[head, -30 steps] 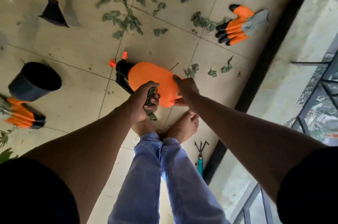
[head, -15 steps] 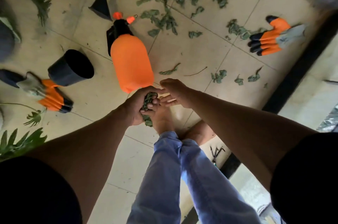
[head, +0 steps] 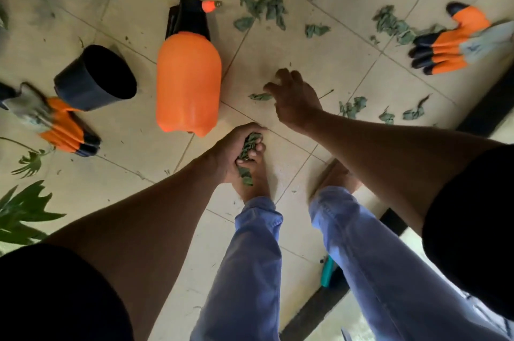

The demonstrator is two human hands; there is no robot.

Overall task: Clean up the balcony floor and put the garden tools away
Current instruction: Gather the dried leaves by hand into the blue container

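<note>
1. A bunch of dry leaves is clamped in the left hand, its fingers curled tight round the wad, just above the left foot near the centre of the view.
2. The right hand has been moved off the orange spray bottle, which it was touching a second ago, and is now reached out towards 1 o'clock with its fingers apart and bent over a single leaf on the floor tiles. Nothing is held in it yet; whether the fingertips already touch the leaf cannot be told.
3. The spray bottle is left lying on its side at about 11 o'clock, nozzle pointing away, clear of both hands. It is judged to have been shifted aside only so that the leaves beneath could be reached, not put away.
4. More leaves are seen at 12 to 1 o'clock as a loose scatter and at 3 o'clock as a small cluster.
5. The tools are still out: an orange glove at 2 o'clock, a second glove at 9 o'clock, with a black pot on its side just beside it, and a teal handle at 5 o'clock.
6. The task is judged to be at an early stage: leaf gathering is under way and no tool has been stored.
</note>
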